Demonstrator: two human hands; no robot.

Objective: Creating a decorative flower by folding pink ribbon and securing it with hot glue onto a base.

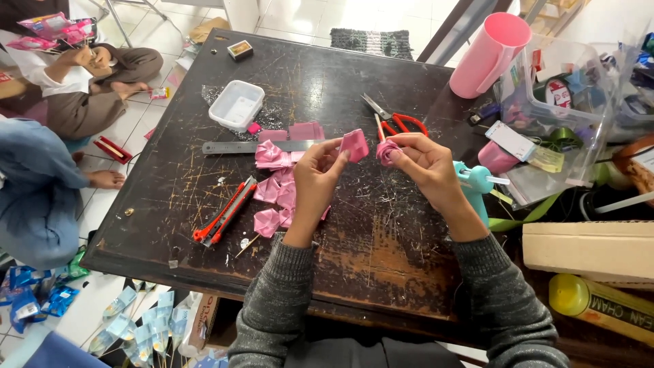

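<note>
Head view: the left hand (315, 178) pinches a folded pink satin ribbon petal (354, 144) at its fingertips, just left of the small rolled pink ribbon rosebud (387, 152), gripped by the right hand (426, 163); the two pieces are near, seemingly not touching. The white rectangular plastic tray (236, 105) looks empty.

**A home craft corner on a tiled floor**

A low, scratched dark wooden table (204, 225) stands on white floor tiles (129, 129), where two other people sit at the far left. Handicraft gear covers it: a steel ruler (238, 146), red-handled scissors (394, 120), a red utility knife (223, 212), a teal glue gun (475, 180), folded pink satin ribbon pieces (276, 197) and a clear plastic supply bin (579, 102).
</note>
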